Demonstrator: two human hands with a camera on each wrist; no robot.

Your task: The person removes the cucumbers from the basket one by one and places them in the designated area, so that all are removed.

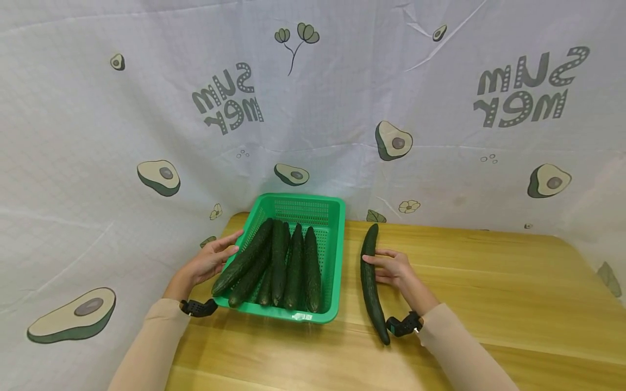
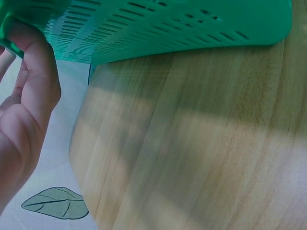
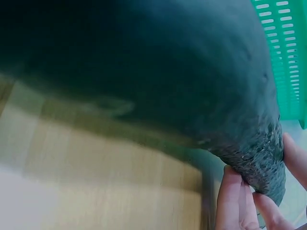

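A green plastic basket [image 1: 340, 250] with slotted walls holds several dark green cucumbers [image 1: 295, 266], lying lengthwise side by side. At its left side my left hand [image 1: 207, 262] grips the rim; in the left wrist view the thumb and fingers [image 2: 41, 72] curl about the basket's edge [image 2: 192, 28]. To the right of the basket, my right hand [image 1: 395, 269] pinches a long, slightly curved cucumber [image 1: 370, 288] around its middle. The right wrist view has that cucumber [image 3: 230, 96] filling the upper part, with fingertips [image 3: 229, 196] against it from both sides.
Everything stands on a wooden table [image 1: 489, 293]. Behind and to the left hangs a white cloth [image 1: 332, 98] printed with avocados and lettering, meeting the table's back edge. Black wrist cameras [image 1: 403, 325] sit on both wrists, the right one close to the cucumber's near end.
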